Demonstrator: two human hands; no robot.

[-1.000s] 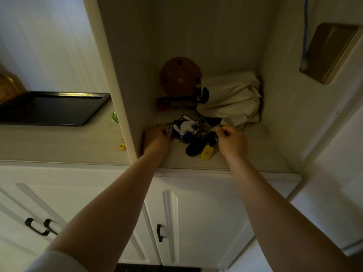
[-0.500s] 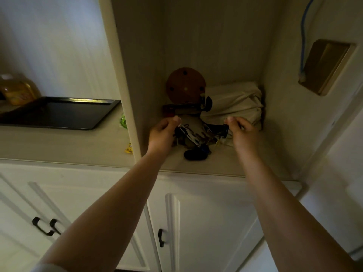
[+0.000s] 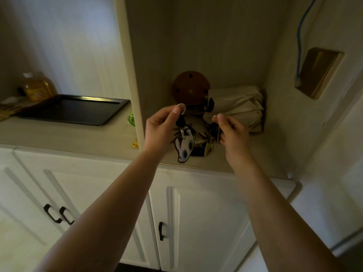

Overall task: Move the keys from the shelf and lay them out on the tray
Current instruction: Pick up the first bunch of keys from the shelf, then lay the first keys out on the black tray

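My left hand (image 3: 160,127) pinches a key ring above the shelf; from it hangs a bunch of keys with a black-and-white panda-like charm (image 3: 184,147). My right hand (image 3: 229,130) pinches a second ring with dark keys and fobs (image 3: 213,131) hanging below it. Both bunches are lifted just over the shelf (image 3: 253,160), inside the open cabinet niche. A dark blue and yellow tag (image 3: 202,151) shows low between the two bunches; I cannot tell whether it hangs or rests. The black tray (image 3: 110,116) lies on the counter to the left, beyond the niche's side wall.
A brown round disc (image 3: 190,88) and a folded cream cloth bag (image 3: 239,104) sit at the back of the shelf. The niche's left wall (image 3: 135,75) stands between shelf and tray. A yellow bottle (image 3: 37,88) is behind the tray. White cabinet doors are below.
Both hands have lifted the two key bunches off the shelf and pulled them apart. My view has shifted so more of the tray and the counter on the left is in sight.
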